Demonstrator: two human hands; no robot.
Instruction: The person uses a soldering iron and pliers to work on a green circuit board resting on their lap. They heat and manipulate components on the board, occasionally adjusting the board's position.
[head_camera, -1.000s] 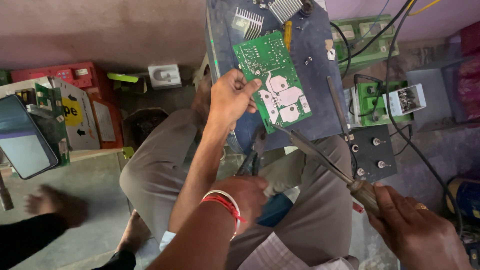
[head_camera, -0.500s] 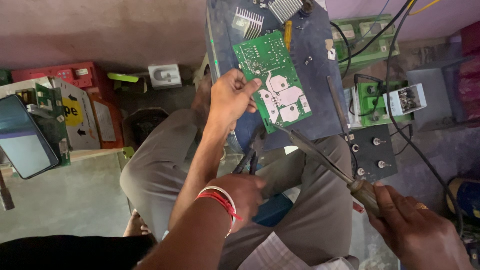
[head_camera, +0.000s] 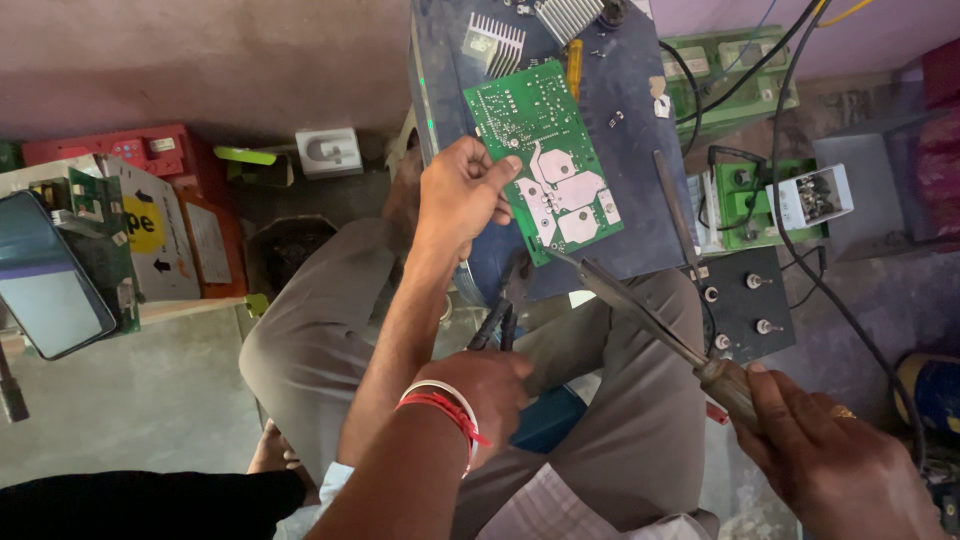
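My left hand (head_camera: 455, 195) holds a green circuit board (head_camera: 545, 150) by its left edge, solder side up, above my lap. My right hand (head_camera: 830, 465), a ring on one finger, grips the wooden handle of a long soldering iron (head_camera: 650, 325). The iron's tip meets the board's lower corner. Between my arms another person's hand (head_camera: 490, 385), with red and white bangles at the wrist, is closed on dark pliers (head_camera: 495, 325) that point up toward the board.
Behind the board lies a blue metal case (head_camera: 630, 120) with finned heat sinks (head_camera: 570, 15). A black box with knobs (head_camera: 745, 300), green devices (head_camera: 750, 200) and cables sit at the right. A red battery (head_camera: 150, 150) and a dark-screened phone (head_camera: 45, 280) are at the left.
A bare foot and dark-clad leg at the lower left have drawn back toward the frame's bottom edge. Both my hands, the board and the iron have stayed put.
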